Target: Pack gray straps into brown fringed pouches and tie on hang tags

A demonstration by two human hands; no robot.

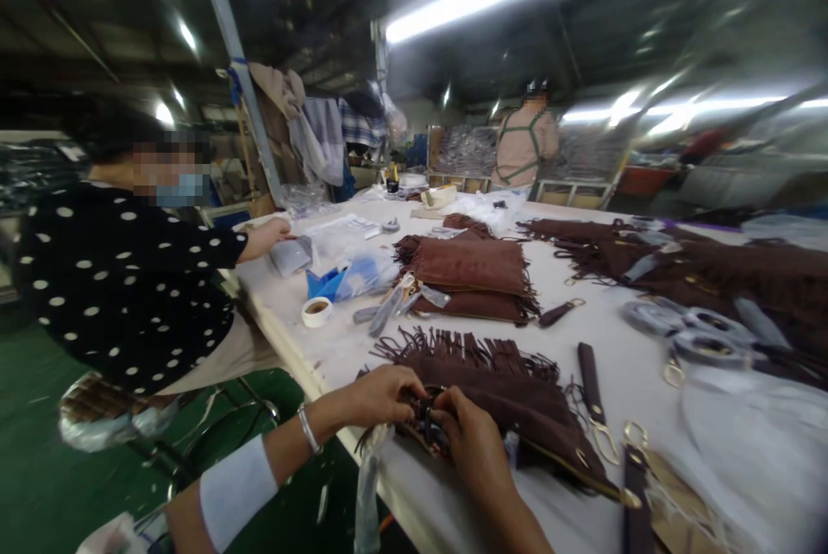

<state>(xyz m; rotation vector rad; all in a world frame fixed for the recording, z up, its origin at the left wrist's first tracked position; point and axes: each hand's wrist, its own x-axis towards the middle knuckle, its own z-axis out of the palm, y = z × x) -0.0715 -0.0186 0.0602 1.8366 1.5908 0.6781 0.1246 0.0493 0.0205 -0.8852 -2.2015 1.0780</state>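
A dark brown fringed bag lies on the near part of the table, its fringe pointing away from me and a gold zipper along its near edge. My left hand is closed, its fingertips pinching the bag's left end. Close beside it, my right hand also pinches there with thumb and fingers. A small dark part between the two hands is mostly hidden by my fingers. A plastic-wrapped strip hangs over the table edge below my left hand. Right of the bag lies a brown wrist strap with a gold clasp.
Reddish-brown fringed bags lie stacked farther back, near a tape roll and a blue tape dispenser. More brown fringed pieces and grey rolls cover the right side. A co-worker sits at the left, one hand on the table.
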